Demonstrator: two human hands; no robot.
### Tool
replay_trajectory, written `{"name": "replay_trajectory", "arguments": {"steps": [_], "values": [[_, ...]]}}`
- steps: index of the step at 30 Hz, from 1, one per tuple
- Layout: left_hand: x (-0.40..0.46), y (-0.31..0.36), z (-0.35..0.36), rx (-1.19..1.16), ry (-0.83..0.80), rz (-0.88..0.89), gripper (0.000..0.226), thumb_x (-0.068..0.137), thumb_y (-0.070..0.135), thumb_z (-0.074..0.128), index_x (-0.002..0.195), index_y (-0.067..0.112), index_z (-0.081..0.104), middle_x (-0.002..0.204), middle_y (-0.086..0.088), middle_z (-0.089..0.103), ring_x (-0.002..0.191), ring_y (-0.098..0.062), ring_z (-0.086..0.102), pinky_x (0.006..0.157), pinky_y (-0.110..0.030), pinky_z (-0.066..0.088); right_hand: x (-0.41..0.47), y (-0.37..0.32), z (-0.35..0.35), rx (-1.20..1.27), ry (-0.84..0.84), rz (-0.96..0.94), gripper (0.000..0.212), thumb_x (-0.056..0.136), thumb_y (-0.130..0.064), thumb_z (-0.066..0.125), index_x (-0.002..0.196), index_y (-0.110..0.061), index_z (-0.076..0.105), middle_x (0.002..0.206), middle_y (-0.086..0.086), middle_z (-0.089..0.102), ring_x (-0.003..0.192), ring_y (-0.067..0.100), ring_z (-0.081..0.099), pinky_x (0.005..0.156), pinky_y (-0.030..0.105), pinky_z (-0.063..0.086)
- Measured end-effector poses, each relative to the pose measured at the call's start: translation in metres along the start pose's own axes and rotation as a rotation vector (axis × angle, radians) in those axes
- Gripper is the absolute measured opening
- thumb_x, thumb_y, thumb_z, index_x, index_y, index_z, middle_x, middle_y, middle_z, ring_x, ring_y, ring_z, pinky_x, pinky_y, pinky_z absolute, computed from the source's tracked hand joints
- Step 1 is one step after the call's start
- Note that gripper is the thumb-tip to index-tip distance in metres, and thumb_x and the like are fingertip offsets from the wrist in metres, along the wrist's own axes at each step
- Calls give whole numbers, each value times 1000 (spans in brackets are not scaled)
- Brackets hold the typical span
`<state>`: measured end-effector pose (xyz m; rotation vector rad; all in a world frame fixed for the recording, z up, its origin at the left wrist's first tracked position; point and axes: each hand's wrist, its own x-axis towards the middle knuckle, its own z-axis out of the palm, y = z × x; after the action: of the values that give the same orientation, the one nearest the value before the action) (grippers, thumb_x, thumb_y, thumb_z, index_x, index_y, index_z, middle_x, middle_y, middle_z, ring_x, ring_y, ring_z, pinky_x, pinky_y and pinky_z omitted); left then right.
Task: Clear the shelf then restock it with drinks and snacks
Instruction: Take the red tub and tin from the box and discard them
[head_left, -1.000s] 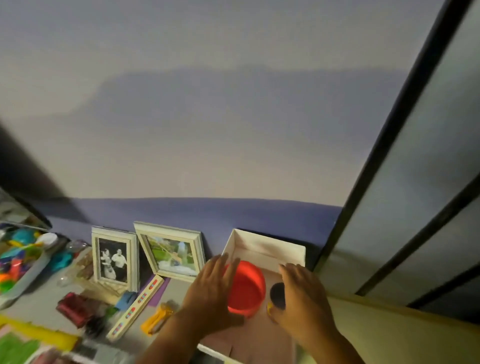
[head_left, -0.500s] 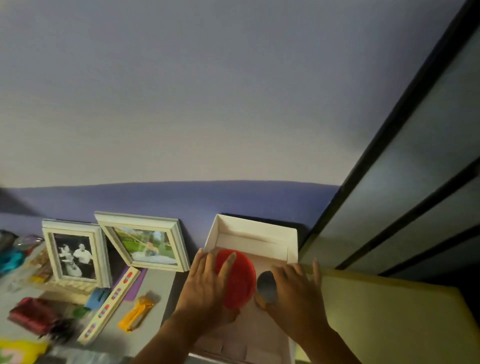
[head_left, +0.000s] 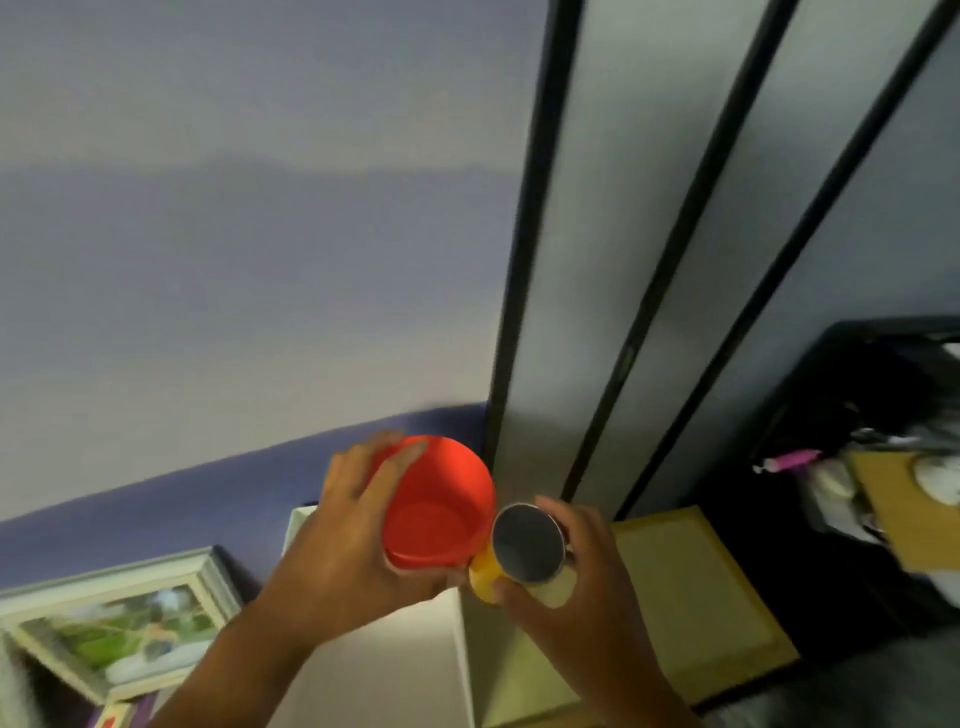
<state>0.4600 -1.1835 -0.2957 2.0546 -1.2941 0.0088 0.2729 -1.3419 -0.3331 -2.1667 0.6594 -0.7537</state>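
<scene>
Both hands are up at lower centre of the frame. The left hand (head_left: 343, 540) grips a red plastic bowl (head_left: 439, 504) by its rim, fingers curled over the edge, the bowl tilted with its open mouth toward the camera. Just right of it, touching — the right hand (head_left: 576, 587) wraps around a yellow-sided cup (head_left: 524, 551) with a dark interior. Below them sits a white box (head_left: 415, 660); a framed photo (head_left: 114, 618) leans at lower left — blurred.
</scene>
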Motion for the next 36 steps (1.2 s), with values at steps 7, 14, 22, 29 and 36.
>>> {"name": "replay_trajectory", "arguments": {"steps": [7,14,22,29,36], "values": [[53,125,78,-75,-142,212,126,42,86,73,149,42,23,157,15,17,141,-10,24,104,-32,39,-46,51,-135,-39,261,74,75,65,-41,86,129,-41,49,121,-24,51,113,6,58,82,17,51],[38,281,266,-144,-403,374,127,46,92,69,151,37,23,157,10,17,140,-16,28,101,-41,48,-157,185,-292,-122,459,323,77,65,-46,90,130,-42,48,118,-15,58,105,4,62,83,21,53],[1,418,486,-302,-631,392,124,48,89,71,151,38,22,156,15,14,141,-15,27,99,-42,49,-286,357,-415,-198,508,576,79,63,-52,89,130,-40,50,129,-26,47,115,5,57,84,28,58],[-32,453,640,-296,-738,351,119,53,90,67,150,43,15,156,23,9,141,-3,20,98,-25,45,-335,478,-439,-210,523,777,79,64,-36,92,126,-45,45,120,-28,44,104,-6,56,74,15,53],[-47,417,778,-211,-895,341,118,49,87,70,146,47,16,155,18,14,142,-14,24,102,-48,48,-368,604,-404,-174,493,948,80,62,-29,94,130,-29,52,121,-12,51,103,2,59,78,24,56]]}}
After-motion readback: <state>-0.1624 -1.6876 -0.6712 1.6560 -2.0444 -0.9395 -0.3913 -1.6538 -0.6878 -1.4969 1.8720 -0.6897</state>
